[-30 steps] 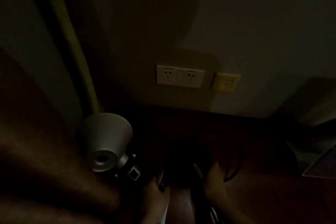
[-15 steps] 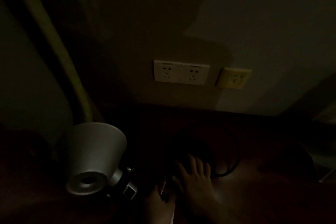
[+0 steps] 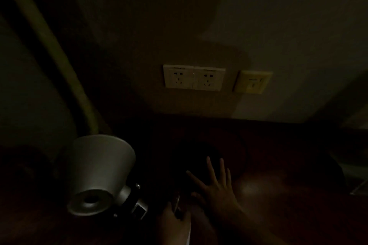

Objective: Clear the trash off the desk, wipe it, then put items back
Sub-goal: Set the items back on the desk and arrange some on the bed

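Note:
The scene is very dark. My right hand [image 3: 216, 187] lies flat with its fingers spread on a dark round object [image 3: 191, 157] on the reddish-brown desk [image 3: 288, 195]. What that object is I cannot tell. My left hand [image 3: 173, 223] is at the bottom edge, closed around a thin upright stem [image 3: 176, 203] that looks like part of the desk lamp. A silver lamp shade [image 3: 99, 173] tilts toward me at the left, just beside my left hand.
A double white wall socket [image 3: 194, 78] and a yellowish switch plate [image 3: 253, 82] sit on the wall behind the desk. A curtain fold [image 3: 59, 65] hangs at the left. A dark cable [image 3: 246, 157] curves behind the round object. Something pale lies at the far right edge [image 3: 356, 189].
My right hand went from gripping the edge of the dark object to lying flat on it with fingers spread. The view shifted slightly; the left hand stayed on the stem.

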{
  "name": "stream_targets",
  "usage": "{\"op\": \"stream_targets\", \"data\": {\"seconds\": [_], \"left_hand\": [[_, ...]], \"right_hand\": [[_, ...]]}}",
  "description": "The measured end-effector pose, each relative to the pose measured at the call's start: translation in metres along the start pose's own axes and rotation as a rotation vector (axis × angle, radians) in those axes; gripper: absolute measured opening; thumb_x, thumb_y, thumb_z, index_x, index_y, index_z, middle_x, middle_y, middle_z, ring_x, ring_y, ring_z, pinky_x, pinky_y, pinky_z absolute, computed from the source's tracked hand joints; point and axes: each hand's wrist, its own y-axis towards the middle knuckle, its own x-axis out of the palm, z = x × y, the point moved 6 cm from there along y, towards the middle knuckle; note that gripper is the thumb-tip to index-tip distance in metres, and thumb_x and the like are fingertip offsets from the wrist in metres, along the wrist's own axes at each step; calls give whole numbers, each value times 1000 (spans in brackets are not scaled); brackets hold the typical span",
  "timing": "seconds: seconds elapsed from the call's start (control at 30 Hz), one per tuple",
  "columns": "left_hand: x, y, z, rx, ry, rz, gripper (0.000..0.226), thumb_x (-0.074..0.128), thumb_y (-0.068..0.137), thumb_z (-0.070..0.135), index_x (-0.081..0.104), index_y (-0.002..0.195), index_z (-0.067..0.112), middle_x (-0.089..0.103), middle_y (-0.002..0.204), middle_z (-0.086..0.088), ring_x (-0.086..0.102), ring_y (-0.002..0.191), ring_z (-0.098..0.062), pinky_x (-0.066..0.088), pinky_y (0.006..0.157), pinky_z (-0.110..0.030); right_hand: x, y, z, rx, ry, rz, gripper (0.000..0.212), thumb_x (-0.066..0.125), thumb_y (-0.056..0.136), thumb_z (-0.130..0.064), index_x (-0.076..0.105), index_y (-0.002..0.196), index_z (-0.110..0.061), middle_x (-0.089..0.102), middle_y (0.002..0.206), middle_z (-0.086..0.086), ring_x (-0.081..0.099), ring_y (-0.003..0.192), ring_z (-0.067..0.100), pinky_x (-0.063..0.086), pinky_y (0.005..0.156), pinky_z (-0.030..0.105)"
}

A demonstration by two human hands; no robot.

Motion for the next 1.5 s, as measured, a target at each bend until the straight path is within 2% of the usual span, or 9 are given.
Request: {"op": "stream_targets", "data": {"seconds": [0.1, 0.17, 0.33, 0.43, 0.73, 0.9, 1.13, 1.37, 1.5], "left_hand": [[2, 2, 1, -6, -24, 16, 60, 74, 76, 19, 54, 132, 15, 57, 131, -9, 50, 126, -26, 36, 108, -36], [0, 3, 5, -13, -13, 22, 56, 73, 78, 22, 56, 131, 13, 59, 128, -9, 52, 123, -27, 39, 106, -36], [-8, 0, 10, 41, -11, 14, 45, 69, 79, 23, 61, 123, 14, 64, 117, -8, 58, 114, -27, 44, 99, -35], [-9, -4, 9, 40, 52, 2, 52, 68, 81, 26, 55, 130, 15, 60, 125, -6, 54, 119, -26, 41, 101, -35], [-14, -6, 6, 1, 117, -20, 28, 63, 85, 29, 58, 109, 16, 65, 99, -6, 64, 90, -22, 52, 82, -35], [-16, -8, 8, 20, 104, -23, 26, 63, 89, 24, 56, 109, 10, 61, 95, -6, 61, 82, -20, 45, 67, -29], [3, -57, 17, 81, 195, -46, 15, 62, 89, 26, 51, 81, 20, 56, 80, 0, 55, 66, -10, 41, 54, -24], [60, -133, 43, 205, 218, -91, 16, 62, 88, 30, 58, 97, 17, 62, 89, -2, 62, 75, -16, 50, 62, -29], [114, -191, 53, 251, 308, -117, 17, 62, 88, 31, 58, 97, 17, 62, 90, -2, 62, 75, -16, 53, 65, -29]], "right_hand": [[-12, 27, -6, -15, 39, 8, 62, 3, 92, -67, 32, 142, -46, 32, 149, 19, 16, 133, 57, 37, 95, 64], [-21, 40, -8, -4, 74, 17, 61, 4, 92, -67, 34, 142, -46, 39, 145, 18, 29, 127, 59, 45, 87, 63], [-24, 48, -19, -111, 96, 19, 64, -1, 87, -72, 4, 146, -49, 15, 154, 20, 7, 131, 57, 22, 98, 69], [-22, 38, -16, -77, 99, 43, 66, 6, 91, -69, 16, 149, -38, 29, 150, 23, 24, 131, 56, 29, 96, 65], [-30, -63, 29, 63, 305, 195, 59, 18, 96, -60, 34, 142, -26, 19, 155, 11, 9, 144, 26, 1, 115, 44], [-40, -129, 38, 57, 368, 235, 54, 26, 97, -56, 36, 142, -28, 22, 156, 5, 18, 143, 23, 23, 114, 46], [-39, -209, 84, 271, 517, 102, 90, -14, 67, -85, 5, 144, -43, -11, 146, -23, -8, 136, -1, 3, 112, 24], [-49, -290, 143, 376, 697, 220, 58, 35, 91, -60, 27, 143, -37, 15, 153, -8, 6, 123, -10, 15, 105, 21], [-40, -369, 188, 456, 675, 180, 64, 28, 87, -69, 23, 143, -39, 11, 153, -10, 5, 131, -2, 16, 111, 26]]}}
